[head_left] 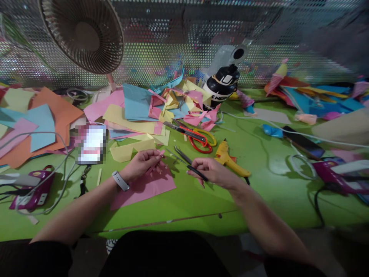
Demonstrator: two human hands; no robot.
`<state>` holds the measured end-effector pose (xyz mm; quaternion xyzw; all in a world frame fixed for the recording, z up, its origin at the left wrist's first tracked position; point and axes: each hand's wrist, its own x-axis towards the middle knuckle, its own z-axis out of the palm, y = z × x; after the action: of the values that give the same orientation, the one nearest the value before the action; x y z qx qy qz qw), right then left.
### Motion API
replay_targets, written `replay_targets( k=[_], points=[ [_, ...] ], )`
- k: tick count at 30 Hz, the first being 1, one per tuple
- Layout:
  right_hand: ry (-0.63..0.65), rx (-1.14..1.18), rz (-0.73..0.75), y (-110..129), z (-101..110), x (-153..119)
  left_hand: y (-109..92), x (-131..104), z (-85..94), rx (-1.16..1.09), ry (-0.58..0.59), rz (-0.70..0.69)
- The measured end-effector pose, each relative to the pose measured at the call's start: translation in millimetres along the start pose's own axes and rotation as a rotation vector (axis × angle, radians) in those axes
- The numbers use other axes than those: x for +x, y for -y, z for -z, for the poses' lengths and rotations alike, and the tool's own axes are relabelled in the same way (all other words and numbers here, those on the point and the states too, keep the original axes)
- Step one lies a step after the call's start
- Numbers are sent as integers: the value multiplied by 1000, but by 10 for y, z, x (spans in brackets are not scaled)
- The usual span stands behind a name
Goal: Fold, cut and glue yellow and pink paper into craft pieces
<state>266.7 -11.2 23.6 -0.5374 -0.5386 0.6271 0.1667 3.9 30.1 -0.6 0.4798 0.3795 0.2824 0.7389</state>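
My left hand (pixel 144 165), with a grey watch band on its wrist, pinches a small pink paper strip (pixel 162 152) between thumb and fingers. Beneath that hand lies a larger pink paper sheet (pixel 161 183). Dark long-tipped tweezers (pixel 197 172) are gripped in my right hand (pixel 211 171), their spread tips pointing toward the left hand, apart from the strip. Just beyond the right hand lie a yellow hot glue gun (pixel 230 159), red- and yellow-handled scissors (pixel 213 139) and a box cutter (pixel 190 132). A cut yellow paper piece (pixel 123 150) is behind the left hand.
Piled coloured paper (pixel 141 102) fills the back, with a black bottle (pixel 221 86) beside it. A fan (pixel 86 36) stands back left. A lit phone (pixel 92 144), power strips (pixel 36 188) and loose cables flank the green table (pixel 198 207). A dark phone (pixel 302 142) lies right.
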Motion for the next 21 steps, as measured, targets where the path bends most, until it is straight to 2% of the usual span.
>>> replay_targets(
  k=[9, 21],
  points=[
    [64, 11, 3, 6, -30, -2, -7, -9, -5, 9, -2, 9],
    [34, 9, -11, 60, -68, -4, 20, -4, 21, 23, 10, 9]
  ],
)
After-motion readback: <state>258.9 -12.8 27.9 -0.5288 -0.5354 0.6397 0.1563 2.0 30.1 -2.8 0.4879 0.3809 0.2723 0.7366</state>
